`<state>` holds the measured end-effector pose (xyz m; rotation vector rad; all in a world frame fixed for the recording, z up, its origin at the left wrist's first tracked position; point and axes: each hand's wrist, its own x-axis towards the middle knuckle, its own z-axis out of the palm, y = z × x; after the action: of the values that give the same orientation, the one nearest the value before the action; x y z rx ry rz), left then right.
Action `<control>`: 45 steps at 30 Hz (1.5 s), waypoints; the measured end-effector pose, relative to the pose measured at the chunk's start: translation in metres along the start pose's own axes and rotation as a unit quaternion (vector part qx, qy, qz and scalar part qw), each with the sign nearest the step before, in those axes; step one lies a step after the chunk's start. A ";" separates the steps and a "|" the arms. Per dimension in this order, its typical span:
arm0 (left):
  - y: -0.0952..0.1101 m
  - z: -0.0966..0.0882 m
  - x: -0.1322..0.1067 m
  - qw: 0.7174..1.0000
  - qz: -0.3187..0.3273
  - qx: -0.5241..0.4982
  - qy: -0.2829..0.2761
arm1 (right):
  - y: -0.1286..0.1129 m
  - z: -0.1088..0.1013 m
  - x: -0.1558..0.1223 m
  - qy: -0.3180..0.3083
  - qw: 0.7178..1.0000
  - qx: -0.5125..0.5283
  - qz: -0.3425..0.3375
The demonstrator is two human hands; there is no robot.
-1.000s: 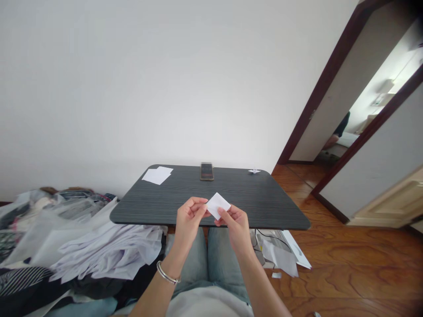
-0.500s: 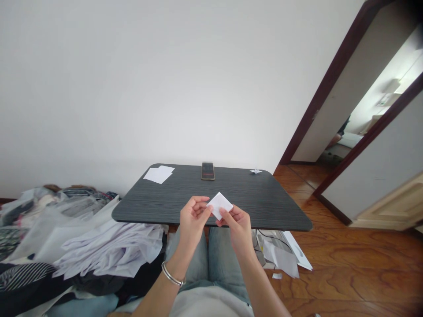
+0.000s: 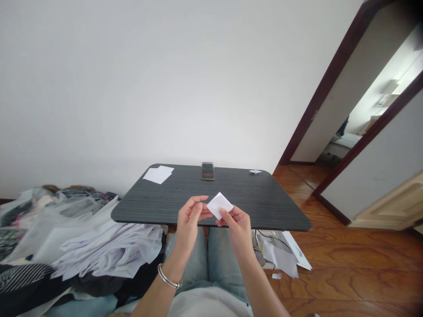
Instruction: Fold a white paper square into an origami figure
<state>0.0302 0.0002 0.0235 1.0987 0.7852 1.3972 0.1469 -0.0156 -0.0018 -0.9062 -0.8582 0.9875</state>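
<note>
A small folded square of white paper (image 3: 218, 205) is held over the near edge of the dark table, one corner pointing away from me. My right hand (image 3: 237, 222) pinches its right side, thumb on top and fingers beneath. On the other side, my left hand (image 3: 191, 215) has its fingers apart and its thumb lifted off the paper. Its fingertips are close to the paper's left corner; whether they touch it I cannot tell. A silver bangle (image 3: 169, 276) circles my left wrist.
The dark table (image 3: 142, 207) stands against a white wall. On it lie white paper sheets (image 3: 158, 174), a phone (image 3: 208, 171) and a small folded white paper figure (image 3: 255, 171). Clothes (image 3: 112, 251) are heaped to the left. Papers (image 3: 280, 259) and cables sit beneath the right side.
My left thumb has come off the paper, and my left hand has drawn slightly left and opened. My right hand keeps its pinch on the paper in the same place.
</note>
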 end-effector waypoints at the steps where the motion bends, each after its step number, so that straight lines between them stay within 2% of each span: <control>1: -0.001 0.001 0.000 1.000 0.001 0.004 0.000 | 0.000 0.000 0.000 0.000 1.000 -0.002 -0.001; 9: -0.006 0.003 0.004 0.999 0.024 0.040 0.028 | 0.003 0.000 0.000 -0.005 1.000 -0.024 -0.004; 20: -0.006 0.001 0.005 0.997 0.039 0.056 0.022 | 0.004 -0.002 0.004 -0.026 1.000 -0.013 0.006; 30: -0.010 0.002 0.005 0.996 0.041 0.079 0.014 | 0.009 -0.001 0.004 -0.030 0.998 -0.049 0.012; 40: -0.011 -0.006 0.011 0.996 0.044 0.079 0.027 | 0.007 -0.009 0.006 -0.128 0.991 -0.031 0.032; 45: -0.011 -0.002 0.005 0.993 0.048 0.103 0.012 | 0.012 -0.006 0.008 -0.064 0.997 -0.032 0.036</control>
<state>0.0328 0.0074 0.0137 1.2955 0.9190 1.4361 0.1505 -0.0064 -0.0138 -0.9408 -0.9749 1.0938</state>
